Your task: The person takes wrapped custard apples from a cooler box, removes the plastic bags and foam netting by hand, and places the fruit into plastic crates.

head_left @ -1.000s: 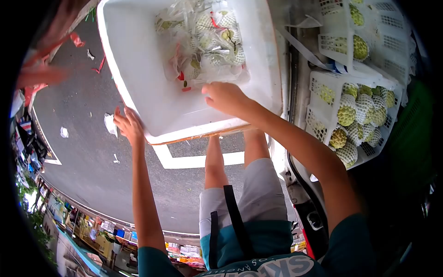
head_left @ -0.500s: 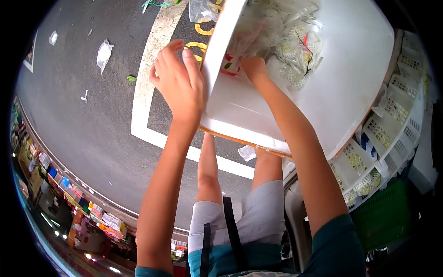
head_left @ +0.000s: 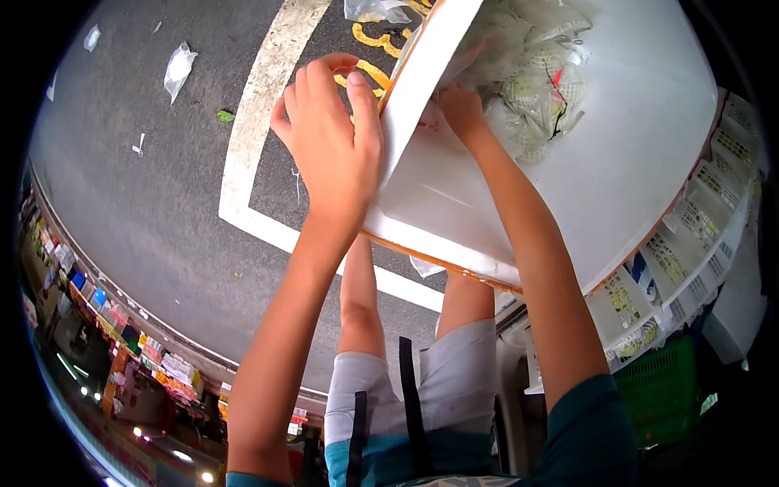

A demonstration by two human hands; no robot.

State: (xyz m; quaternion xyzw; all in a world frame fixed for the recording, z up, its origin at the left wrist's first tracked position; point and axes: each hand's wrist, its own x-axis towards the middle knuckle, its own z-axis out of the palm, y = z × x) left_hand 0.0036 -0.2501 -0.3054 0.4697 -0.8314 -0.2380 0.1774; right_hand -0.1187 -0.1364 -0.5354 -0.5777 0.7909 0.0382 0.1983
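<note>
A large white foam box with an orange-brown outer edge stands tilted in front of me. Inside lies a heap of clear plastic bags and white foam netting, with a dark twig across it. My right hand reaches into the box at the near left side of this heap; its fingertips are hidden among the plastic. Outside, against the left rim, is my left hand, its fingers spread and slightly bent, with nothing between them.
White perforated crates line the right side, some holding netted green fruit. A green basket sits below them. Scraps of plastic lie on the grey road, marked with white and yellow paint. Lit stalls show at lower left.
Since a second ago, my right hand has gone down into the plastic, and my left hand has come up along the left rim. The box now appears further right in view.
</note>
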